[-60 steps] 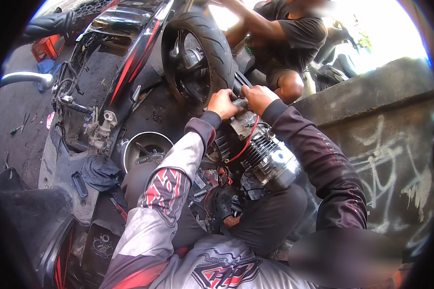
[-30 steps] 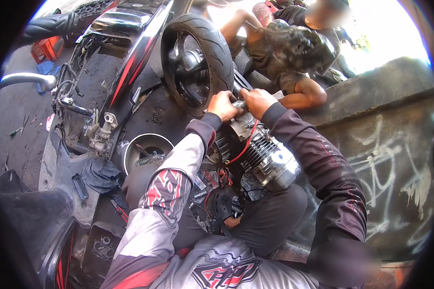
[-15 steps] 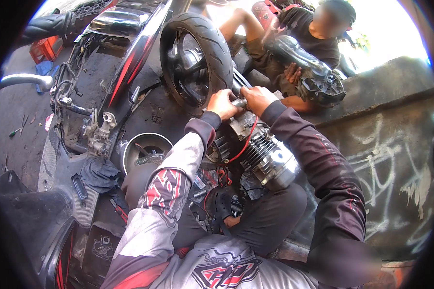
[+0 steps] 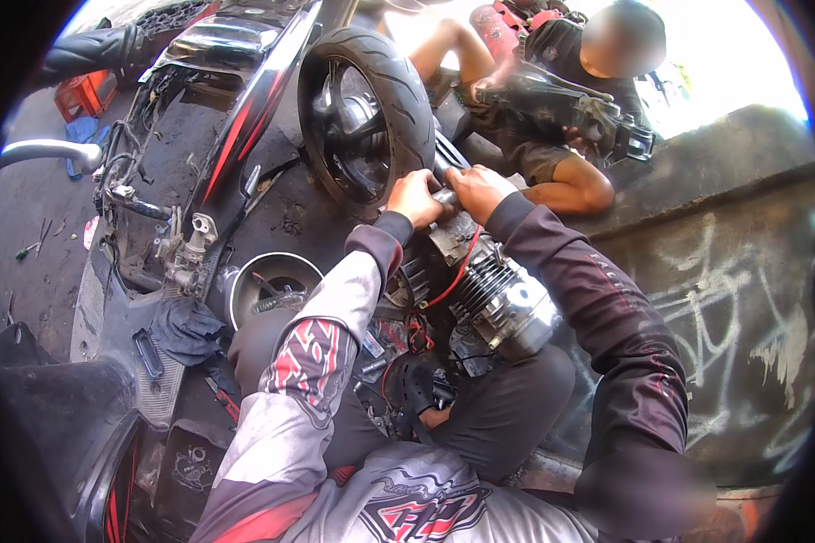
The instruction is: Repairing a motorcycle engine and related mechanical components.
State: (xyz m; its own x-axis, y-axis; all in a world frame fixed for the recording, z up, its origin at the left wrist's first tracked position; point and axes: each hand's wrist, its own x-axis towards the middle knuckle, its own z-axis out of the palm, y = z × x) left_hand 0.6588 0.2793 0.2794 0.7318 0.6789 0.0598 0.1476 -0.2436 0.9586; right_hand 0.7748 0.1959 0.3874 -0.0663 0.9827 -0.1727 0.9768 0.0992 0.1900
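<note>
A scooter engine (image 4: 509, 303) with cooling fins and a silver head lies between my knees, its far end close to the rear wheel (image 4: 417, 118) and its black tyre. My left hand (image 4: 414, 199) is closed at a short round metal part (image 4: 445, 196) on top of the engine. Just to its right, my right hand (image 4: 482, 192) wraps over the engine's upper end, beside a grey metal arm (image 4: 447, 154) by the tyre. The fingertips of both hands are partly hidden. A red cable (image 4: 465, 264) loops down along the engine from near my right hand.
A co-worker (image 4: 552, 100) sits beyond, holding a dark engine casing (image 4: 561, 101). On the left stands a stripped scooter body (image 4: 244, 118). A metal bowl (image 4: 236, 303) with parts sits by my left knee. A painted concrete wall (image 4: 715, 299) borders the right.
The co-worker has turned the dark casing over and raised it slightly to the right. My hands stay on the engine in nearly the same spot.
</note>
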